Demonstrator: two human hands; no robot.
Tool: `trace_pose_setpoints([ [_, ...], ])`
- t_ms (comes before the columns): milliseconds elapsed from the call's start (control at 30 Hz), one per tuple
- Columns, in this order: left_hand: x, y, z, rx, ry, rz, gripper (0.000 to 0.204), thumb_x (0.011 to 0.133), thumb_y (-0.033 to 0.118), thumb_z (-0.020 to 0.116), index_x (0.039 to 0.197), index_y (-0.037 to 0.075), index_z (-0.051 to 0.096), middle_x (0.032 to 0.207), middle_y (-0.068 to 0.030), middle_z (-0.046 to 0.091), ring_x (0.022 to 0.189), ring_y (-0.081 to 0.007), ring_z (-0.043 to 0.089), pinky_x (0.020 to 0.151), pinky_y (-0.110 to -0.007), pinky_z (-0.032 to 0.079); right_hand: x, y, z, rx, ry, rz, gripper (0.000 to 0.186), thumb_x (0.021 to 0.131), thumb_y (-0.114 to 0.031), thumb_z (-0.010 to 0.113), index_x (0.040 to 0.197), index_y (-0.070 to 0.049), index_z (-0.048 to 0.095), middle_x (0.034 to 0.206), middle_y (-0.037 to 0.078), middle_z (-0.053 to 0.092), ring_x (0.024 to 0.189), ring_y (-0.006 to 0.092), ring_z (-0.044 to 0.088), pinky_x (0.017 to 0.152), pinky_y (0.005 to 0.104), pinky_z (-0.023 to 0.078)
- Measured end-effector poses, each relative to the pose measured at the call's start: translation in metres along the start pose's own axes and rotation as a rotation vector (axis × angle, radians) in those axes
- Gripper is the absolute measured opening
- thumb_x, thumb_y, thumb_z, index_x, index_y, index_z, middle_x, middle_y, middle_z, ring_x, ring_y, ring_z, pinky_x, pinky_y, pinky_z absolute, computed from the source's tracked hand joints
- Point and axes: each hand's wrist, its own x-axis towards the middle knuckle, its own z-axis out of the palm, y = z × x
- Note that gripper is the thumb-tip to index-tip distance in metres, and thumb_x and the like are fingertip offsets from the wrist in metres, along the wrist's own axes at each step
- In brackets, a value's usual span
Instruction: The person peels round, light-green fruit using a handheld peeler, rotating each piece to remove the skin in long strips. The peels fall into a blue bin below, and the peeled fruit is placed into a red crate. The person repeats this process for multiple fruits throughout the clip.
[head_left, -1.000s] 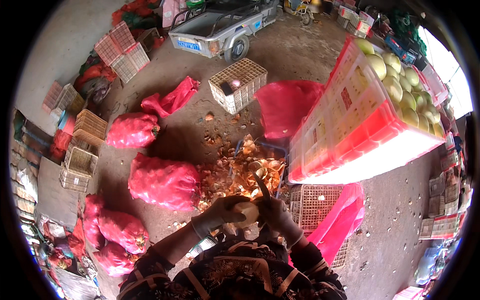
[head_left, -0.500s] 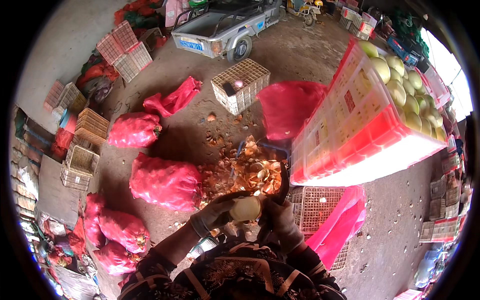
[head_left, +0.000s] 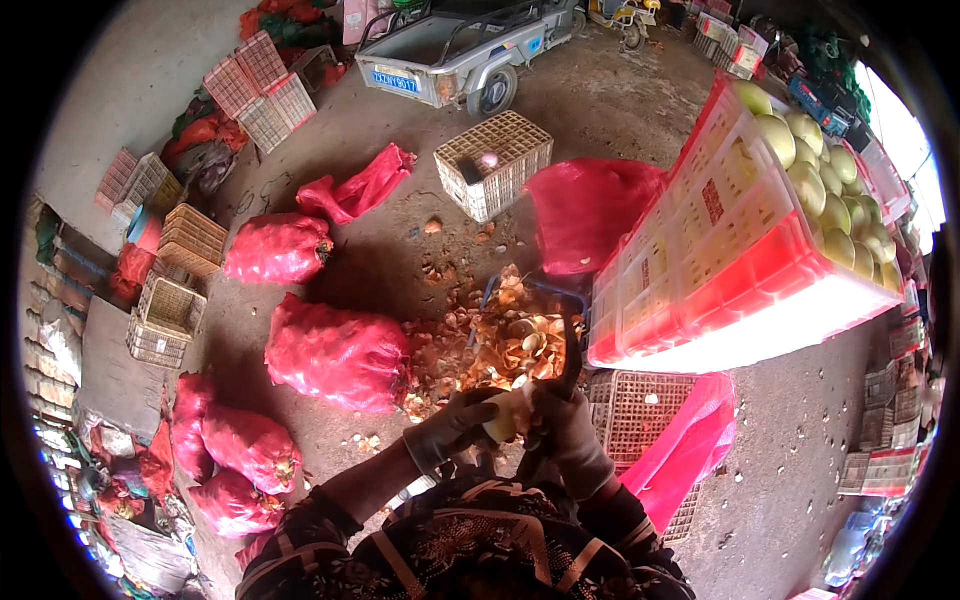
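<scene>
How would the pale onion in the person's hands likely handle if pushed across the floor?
The onion would probably roll, given its rounded shape. Its pale, seemingly peeled surface may be slippery, even for the gloved left hand.

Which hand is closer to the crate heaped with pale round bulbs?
Right. The right hand, gripping a knife, is below and left of the crate in the picture; the left hand, holding a pale bulb, is farther left.

Onion partly covered by left hand and right hand. Knife base hidden. Cart top cropped.
</scene>
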Motion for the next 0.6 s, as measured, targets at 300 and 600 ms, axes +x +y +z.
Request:
trace_pose_setpoints([
  [300,0.006,-0.007,-0.009,-0.253,-0.012,0.196,0.062,0.081,0.043,0.064,0.124,0.004,0.044,0.111,-0.0162,0.058,0.097,-0.0285,0.061,0.074,-0.04,0.055,0.014,-0.019,-0.008,-0.129,-0.055,-0.228,0.025,0.088,-0.024,0.051,0.089,-0.001,0.06,0.069,0.005,0.058,0.05,0.0111,0.052,0.044,0.0221,0.043],
  [600,0.011,0.005,-0.002,-0.174,0.212,0.354,0.049,0.086,0.038,0.06,0.121,0.006,0.048,0.111,-0.0117,0.057,0.099,-0.0266,0.059,0.08,-0.042,0.053,0.045,0.029,-0.041,-1.131,0.427,-0.627,0.015,0.084,-0.018,0.058,0.089,-0.004,0.059,0.066,0.014,0.057,0.056,0.0286,0.057,0.054,0.0358,0.049],
])
